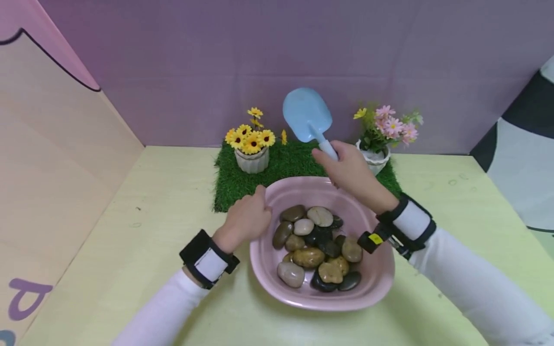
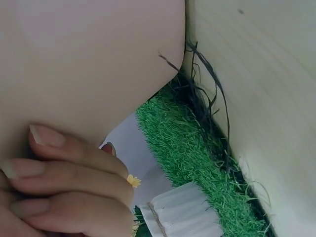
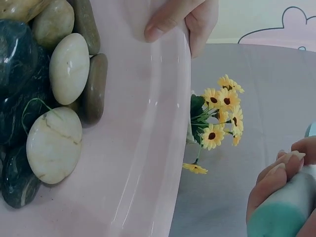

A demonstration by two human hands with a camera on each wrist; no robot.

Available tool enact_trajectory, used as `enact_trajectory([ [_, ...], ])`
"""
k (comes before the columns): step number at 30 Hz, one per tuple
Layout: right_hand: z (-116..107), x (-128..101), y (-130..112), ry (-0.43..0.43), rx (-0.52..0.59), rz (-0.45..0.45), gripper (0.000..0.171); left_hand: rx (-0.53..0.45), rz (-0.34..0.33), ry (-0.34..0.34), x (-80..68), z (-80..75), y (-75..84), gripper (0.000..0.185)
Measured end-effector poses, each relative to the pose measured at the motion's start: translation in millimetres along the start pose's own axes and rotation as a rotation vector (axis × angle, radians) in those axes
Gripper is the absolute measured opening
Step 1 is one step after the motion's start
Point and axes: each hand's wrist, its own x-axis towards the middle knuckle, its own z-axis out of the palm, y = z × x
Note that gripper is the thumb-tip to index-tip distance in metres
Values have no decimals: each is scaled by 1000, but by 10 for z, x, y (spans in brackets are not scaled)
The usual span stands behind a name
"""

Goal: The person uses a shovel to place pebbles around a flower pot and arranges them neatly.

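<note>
Here, a pink basin (image 1: 320,302) of smooth stones (image 1: 308,257) is gripped at its left rim by the left hand (image 1: 247,216), thumb inside and fingers outside, at lower center of the frame, while a light blue shovel (image 1: 310,121) is held aloft at upper center, its handle wrapped by the curled fingers of the right hand (image 1: 352,168). The step in hand is judged to be bracing, with the blade kept clear; for the stones to be reached, it would need to be lowered and turned down. The right forearm is angled in from lower right, the left from lower left above the desk (image 1: 130,250).
</note>
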Motion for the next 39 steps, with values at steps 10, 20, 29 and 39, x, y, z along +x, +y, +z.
enact_trajectory([
  [10, -23, 2, 30, -1, -67, -86, 46, 10, -10, -27, 4, 2, 2, 42],
  [20, -190, -59, -68, 70, -620, -173, 35, 39, -24, -22, 2, 27, 18, 46],
  [29, -132, -255, 18, 375, -1041, -503, 23, 66, -30, -13, 9, 22, 26, 40],
  [39, -147, -336, -26, 386, -1157, -490, 44, 51, -40, -26, 10, 18, 32, 46],
])
